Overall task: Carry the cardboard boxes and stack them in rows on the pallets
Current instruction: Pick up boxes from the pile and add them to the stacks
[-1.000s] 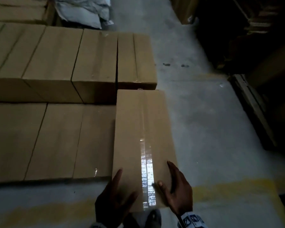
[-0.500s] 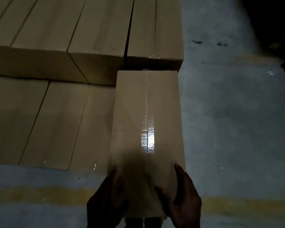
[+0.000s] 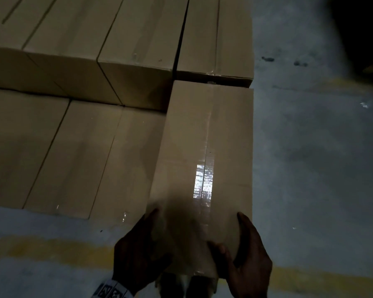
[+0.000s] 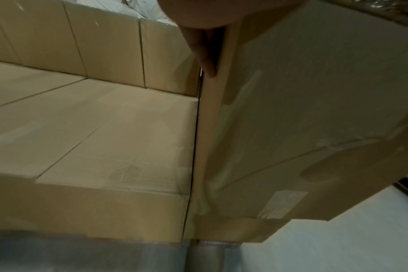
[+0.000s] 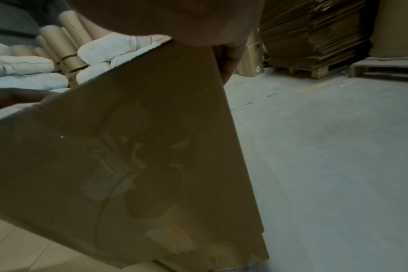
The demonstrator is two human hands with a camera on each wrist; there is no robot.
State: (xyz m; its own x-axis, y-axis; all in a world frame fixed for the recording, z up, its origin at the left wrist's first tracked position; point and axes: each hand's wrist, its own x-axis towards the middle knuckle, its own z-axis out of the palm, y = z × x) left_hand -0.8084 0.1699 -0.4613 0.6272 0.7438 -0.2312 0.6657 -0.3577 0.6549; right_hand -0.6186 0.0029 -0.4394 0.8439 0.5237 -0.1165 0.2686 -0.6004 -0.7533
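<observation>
From the head view, I see the box (image 3: 205, 160), plain brown with shiny clear tape along its top seam, at the right end of the front row (image 3: 73, 151). My left hand (image 3: 138, 252) and right hand (image 3: 246, 254) clasp its near corners. In the left wrist view, fingers (image 4: 203, 49) lie flat on its side, and faint print beside it is unreadable. In the right wrist view, its near face is dark with taped seams.

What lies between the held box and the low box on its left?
Only a thin dark gap between the held box and the low box; the left wrist view shows it.

No text on the cardboard boxes (image 3: 205, 147) can be read.
</observation>
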